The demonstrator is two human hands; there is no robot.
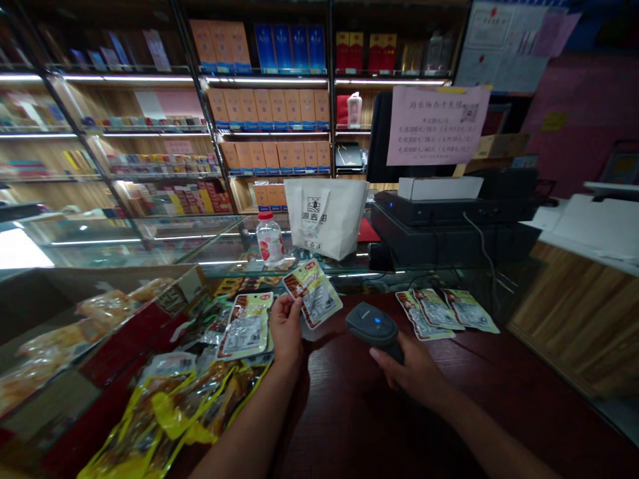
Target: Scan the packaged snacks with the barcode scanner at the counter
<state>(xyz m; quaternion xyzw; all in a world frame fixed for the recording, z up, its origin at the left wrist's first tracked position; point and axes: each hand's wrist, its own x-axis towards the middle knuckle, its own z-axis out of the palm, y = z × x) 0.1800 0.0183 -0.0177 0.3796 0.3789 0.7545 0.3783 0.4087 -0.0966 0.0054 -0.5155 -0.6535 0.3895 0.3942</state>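
Observation:
Between the thumb and fingers of my left hand (287, 329) is a flat snack packet (315, 296), tilted above the dark red counter. My right hand (412, 366) is wrapped round the handle of a black barcode scanner (372, 324), whose top shows a blue light. The scanner's head points left, toward the held packet, with a gap between them. Beside my left hand lies a stack of similar snack packets (245, 326). Several more of these packets (444, 311) rest on the counter to the right of the scanner.
At left stands a cardboard box (112, 352) of wrapped food, with yellow-edged packs (164, 419) before it. A red-capped bottle (270, 241) and a white bag (327, 219) stand behind. The monitor (380, 140) and black till (449, 219) are at back right.

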